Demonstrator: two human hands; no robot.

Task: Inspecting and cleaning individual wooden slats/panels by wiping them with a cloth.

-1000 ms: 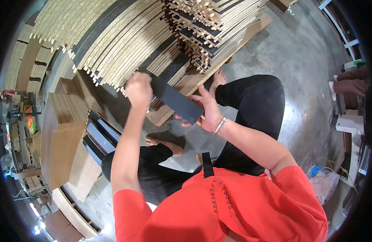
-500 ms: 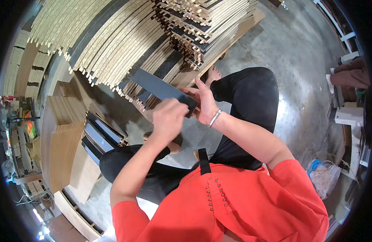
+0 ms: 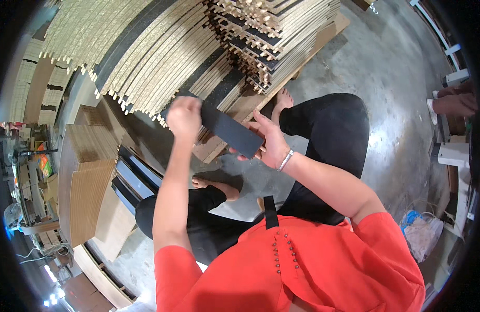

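Note:
A narrow dark board (image 3: 229,131) slants in front of the stack, its flat face turned up toward me. My right hand (image 3: 271,139) supports its nearer right end, fingers underneath and thumb raised beside the edge. At the board's far left end is my left hand (image 3: 183,117), closed like a fist and slightly blurred. Whatever it may hold is hidden. Just beyond lies a large stack of chipboard panels (image 3: 156,57) with pale edges, some dark faces and small wooden dowels sticking out of their ends.
Brown curved panels (image 3: 86,192) stand stacked at the left, beside several dark-faced boards (image 3: 138,177). The big stack rests on a wooden pallet (image 3: 323,39). A plastic bag (image 3: 422,234) sits on the concrete floor (image 3: 391,109) at right. Another person's legs (image 3: 456,99) show at the far right.
My left hand has moved up and left along the board, from near its right end to its far left end. My right hand still supports the right end.

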